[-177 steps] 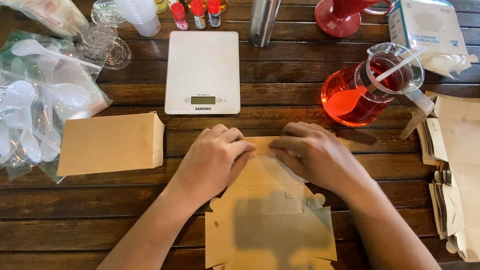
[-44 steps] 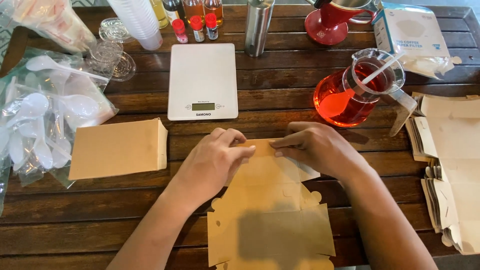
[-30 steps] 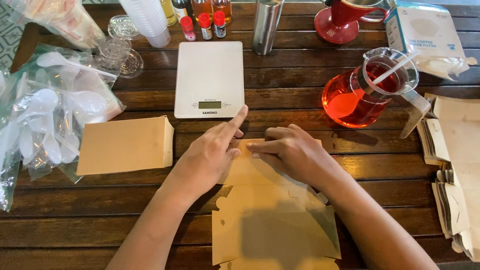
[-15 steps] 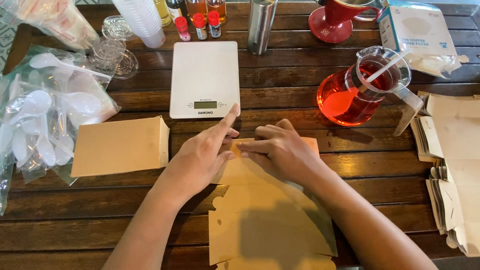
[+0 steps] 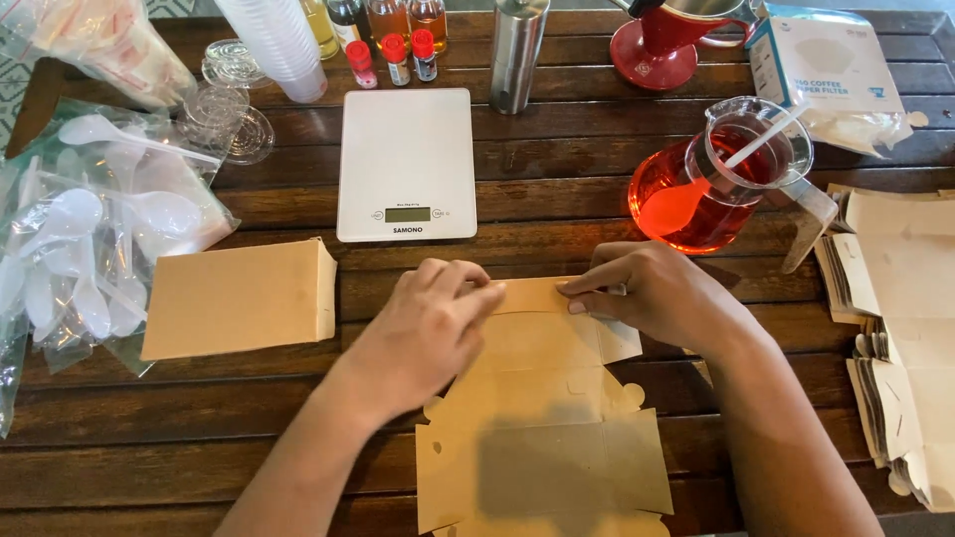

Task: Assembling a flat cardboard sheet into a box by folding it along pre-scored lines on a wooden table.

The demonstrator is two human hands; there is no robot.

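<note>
Centrally, left hand [image 5: 423, 333] lies flat and right hand [image 5: 662, 298] pinches the far flap of the flat kraft box blank [image 5: 542, 428], whose long axis runs toward the frame's bottom edge.

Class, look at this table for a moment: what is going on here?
A person works on a flat brown cardboard blank lying on a wooden table. The left hand and the right hand press on its far flap. A closed brown box lies to the left, and a stack of more blanks at the right. Beyond the hands stand a white scale and a glass jug of red liquid. A bag of white spoons lies far left.
</note>
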